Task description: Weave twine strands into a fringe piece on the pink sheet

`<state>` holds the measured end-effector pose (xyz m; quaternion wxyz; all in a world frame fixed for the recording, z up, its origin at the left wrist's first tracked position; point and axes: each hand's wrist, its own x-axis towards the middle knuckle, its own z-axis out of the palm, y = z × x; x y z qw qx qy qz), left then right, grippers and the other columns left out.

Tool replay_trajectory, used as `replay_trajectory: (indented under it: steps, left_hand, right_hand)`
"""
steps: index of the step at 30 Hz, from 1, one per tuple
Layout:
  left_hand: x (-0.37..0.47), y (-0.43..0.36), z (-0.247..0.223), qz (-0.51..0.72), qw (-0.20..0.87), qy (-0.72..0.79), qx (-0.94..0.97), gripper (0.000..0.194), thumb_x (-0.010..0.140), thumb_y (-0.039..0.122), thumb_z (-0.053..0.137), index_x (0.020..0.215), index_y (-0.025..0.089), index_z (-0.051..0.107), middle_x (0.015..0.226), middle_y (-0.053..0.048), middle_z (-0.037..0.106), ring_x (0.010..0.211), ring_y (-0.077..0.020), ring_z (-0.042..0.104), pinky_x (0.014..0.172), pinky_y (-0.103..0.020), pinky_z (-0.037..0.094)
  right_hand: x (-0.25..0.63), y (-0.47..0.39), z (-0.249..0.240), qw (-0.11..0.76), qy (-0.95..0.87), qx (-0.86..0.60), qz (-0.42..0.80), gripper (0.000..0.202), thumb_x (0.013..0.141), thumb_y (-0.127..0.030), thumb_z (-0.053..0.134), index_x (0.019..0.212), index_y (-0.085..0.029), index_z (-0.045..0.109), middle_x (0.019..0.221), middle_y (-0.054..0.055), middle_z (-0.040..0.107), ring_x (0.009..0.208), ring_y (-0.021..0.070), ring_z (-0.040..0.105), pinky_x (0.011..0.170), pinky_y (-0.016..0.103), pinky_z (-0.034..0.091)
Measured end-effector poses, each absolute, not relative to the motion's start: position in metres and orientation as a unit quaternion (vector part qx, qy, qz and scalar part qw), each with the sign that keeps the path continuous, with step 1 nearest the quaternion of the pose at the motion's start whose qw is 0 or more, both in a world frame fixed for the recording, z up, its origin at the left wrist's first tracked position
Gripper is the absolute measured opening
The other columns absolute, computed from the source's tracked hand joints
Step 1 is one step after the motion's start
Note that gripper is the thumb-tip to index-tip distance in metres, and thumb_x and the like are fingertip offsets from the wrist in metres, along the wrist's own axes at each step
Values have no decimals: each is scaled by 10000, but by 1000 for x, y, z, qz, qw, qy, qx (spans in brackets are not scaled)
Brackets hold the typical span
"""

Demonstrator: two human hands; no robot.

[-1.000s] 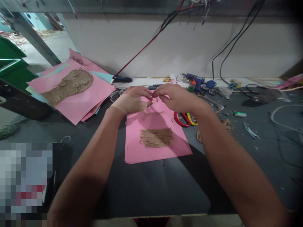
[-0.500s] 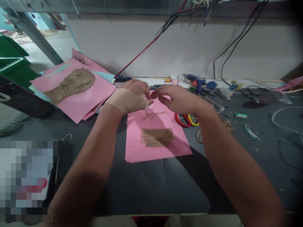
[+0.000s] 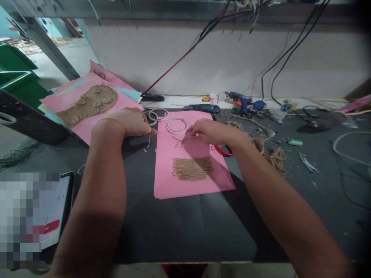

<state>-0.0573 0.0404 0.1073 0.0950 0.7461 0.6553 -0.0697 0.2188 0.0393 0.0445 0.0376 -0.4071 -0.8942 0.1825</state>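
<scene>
My left hand [image 3: 135, 121], with a beige wrap around its palm and wrist, is left of the pink sheets [image 3: 197, 189]. Its fingers are closed, and a short twine piece [image 3: 149, 141] hangs from the fingertips. Over the upper right of the sheets, my right hand [image 3: 207, 131] pinches at loose twine strands [image 3: 182, 141]. Below them lies a flat patch of brown twine rows [image 3: 193, 168]. A white ring [image 3: 177, 126] rests on the paper, with more white rings [image 3: 158, 114] at its upper left corner. Red-handled scissors [image 3: 224, 151] are partly hidden under my right wrist.
On the left lie pink and blue sheets bearing a twine shape [image 3: 97, 98]. A utility knife [image 3: 203, 108] and a blue glue gun [image 3: 242, 101] are along the back. Loose twine [image 3: 275, 158] is beside my right forearm. A tablet [image 3: 62, 208] stands at lower left.
My hands have moved apart from above the sheets: the left went left, the right came slightly down to the loose strands. White rings at the top of the paper are now uncovered.
</scene>
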Motion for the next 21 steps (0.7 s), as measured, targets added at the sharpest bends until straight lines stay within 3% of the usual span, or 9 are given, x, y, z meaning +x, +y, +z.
replay_trajectory:
  steps: [2, 6, 12, 16, 21]
  left_hand:
    - [-52, 41, 104, -49, 99, 623, 774, 298, 731, 517, 741, 859, 254, 797, 904, -55, 762, 832, -252, 664, 759, -377, 547]
    - [-32, 42, 96, 16, 122, 526, 842, 251, 745, 511, 711, 842, 302, 812, 809, -16, 757, 752, -196, 669, 686, -277, 529]
    - [-8, 40, 87, 36, 160, 463, 871, 342, 770, 548, 699, 1018, 339, 807, 1005, -22, 767, 860, -214, 679, 780, -303, 532]
    - [0, 35, 91, 70, 208, 425, 878, 366, 782, 507, 695, 1063, 296, 797, 1123, -31, 758, 958, -215, 665, 855, -311, 527]
    - [5, 26, 102, 83, 235, 454, 855, 403, 777, 510, 691, 1064, 247, 796, 1120, -65, 759, 977, -216, 656, 875, -313, 510]
  right_hand:
    - [218, 40, 42, 33, -897, -403, 179, 223, 844, -148, 589, 930, -210, 785, 1019, 94, 784, 879, 231, 683, 831, 359, 493]
    - [216, 36, 47, 21, -894, -419, 158, 216, 837, -135, 604, 940, -207, 780, 983, 97, 780, 881, 245, 680, 821, 359, 495]
    - [216, 24, 75, 52, -893, -424, 146, 395, 871, -75, 477, 1131, -171, 758, 1181, 117, 744, 1073, 252, 671, 899, 359, 504]
    - [220, 14, 93, 79, -901, -399, 151, 378, 937, -157, 457, 1190, -175, 738, 1246, 99, 717, 1132, 255, 650, 943, 381, 495]
    - [227, 5, 107, 98, -897, -402, 155, 363, 945, -220, 474, 1177, -183, 751, 1239, 91, 722, 1136, 261, 648, 958, 389, 485]
